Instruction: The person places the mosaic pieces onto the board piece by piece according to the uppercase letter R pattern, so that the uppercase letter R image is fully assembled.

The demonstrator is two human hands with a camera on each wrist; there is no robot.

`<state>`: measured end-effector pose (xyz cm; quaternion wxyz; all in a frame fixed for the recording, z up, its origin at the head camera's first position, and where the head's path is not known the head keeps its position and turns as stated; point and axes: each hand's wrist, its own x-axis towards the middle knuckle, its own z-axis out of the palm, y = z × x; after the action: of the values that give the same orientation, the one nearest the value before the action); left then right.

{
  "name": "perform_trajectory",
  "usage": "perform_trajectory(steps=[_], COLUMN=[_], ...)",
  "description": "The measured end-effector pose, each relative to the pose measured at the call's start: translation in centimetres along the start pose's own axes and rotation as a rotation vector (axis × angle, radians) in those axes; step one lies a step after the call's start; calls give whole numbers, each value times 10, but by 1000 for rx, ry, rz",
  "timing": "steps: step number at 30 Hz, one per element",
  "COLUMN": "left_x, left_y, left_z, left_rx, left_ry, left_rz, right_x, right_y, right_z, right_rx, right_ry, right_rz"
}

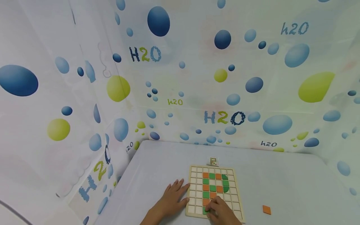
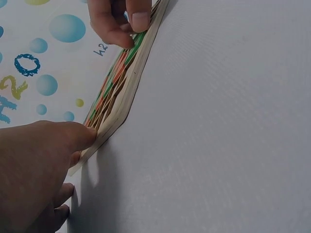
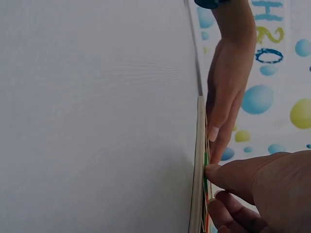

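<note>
A square wooden board point(image 1: 192, 201) with a grid of cells lies on the table, orange and green tiles forming a letter P shape on it. My left hand point(image 1: 173, 198) rests at the board's left edge, fingers spread and fairly straight, its thumb touching the rim in the left wrist view. Over the bottom row, my right hand point(image 1: 220, 212) has its thumb and fingers bent around a green tile point(image 1: 205, 211). In the right wrist view the thumb point(image 3: 212, 170) touches this green piece at the board's near side. The fingers partly cover the tile and neighbouring cells.
A small pattern card point(image 1: 212, 161) lies just beyond the board's far edge. One loose orange tile point(image 1: 266, 209) sits on the white table point(image 1: 295, 181) to the right. A printed curtain point(image 1: 191, 81) with blue and green drops hangs behind and at the sides.
</note>
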<state>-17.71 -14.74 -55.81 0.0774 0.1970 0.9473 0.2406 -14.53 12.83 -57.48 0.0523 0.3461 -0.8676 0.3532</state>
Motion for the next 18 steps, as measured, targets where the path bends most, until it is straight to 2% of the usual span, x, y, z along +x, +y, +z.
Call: perform_trajectory(steps=[3, 5, 6, 8, 10, 13, 15, 18], left_x=[0, -1, -1, -1, -1, 0, 0, 0], left_y=[0, 0, 0, 0, 0, -1, -3, -4], left_z=[-1, -1, -1, -1, -1, 0, 1, 2], left_rx=[-11, -21, -24, -25, -24, -18, -20, -21], left_ry=[-4, -6, -7, -7, -7, -6, -7, -10], left_rz=[3, 4, 6, 9, 10, 12, 12, 11], right_x=[-4, -8, -10, -15, -21, -31, -40, -53], right_y=[5, 8, 9, 11, 14, 23, 31, 45], right_z=[0, -5, -9, -22, -38, -63, -77, -98], right_rx=[-64, -57, -35, 32, 86, 89, 17, -154], right_ry=[68, 64, 46, -2, -47, -48, -23, -13], right_rz=[-98, -83, -45, 67, 225, 422, 538, 702])
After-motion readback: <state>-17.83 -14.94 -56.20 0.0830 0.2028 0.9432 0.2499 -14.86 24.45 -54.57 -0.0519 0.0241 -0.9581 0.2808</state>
